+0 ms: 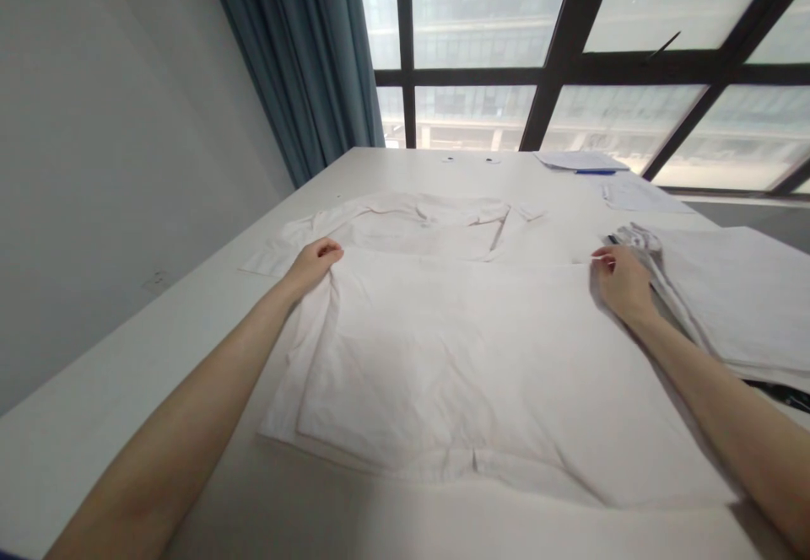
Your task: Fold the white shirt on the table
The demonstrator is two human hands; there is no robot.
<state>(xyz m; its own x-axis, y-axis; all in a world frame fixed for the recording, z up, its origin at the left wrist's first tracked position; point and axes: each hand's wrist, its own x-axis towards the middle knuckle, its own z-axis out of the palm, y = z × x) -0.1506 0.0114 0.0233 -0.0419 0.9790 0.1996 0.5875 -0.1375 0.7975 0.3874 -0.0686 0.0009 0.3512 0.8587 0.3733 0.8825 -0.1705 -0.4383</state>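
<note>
Left hand [315, 261] and right hand [621, 282] each pinch a folded edge of the white cotton shirt [456, 358], mid-frame on the white table [94, 425].

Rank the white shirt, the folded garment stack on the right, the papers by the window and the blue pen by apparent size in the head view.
1. white shirt
2. folded garment stack
3. papers, farther away, so true size is unsure
4. blue pen

Bare table [94, 425] left; folded stack [734, 298] close right, papers [579, 160] beyond
</note>
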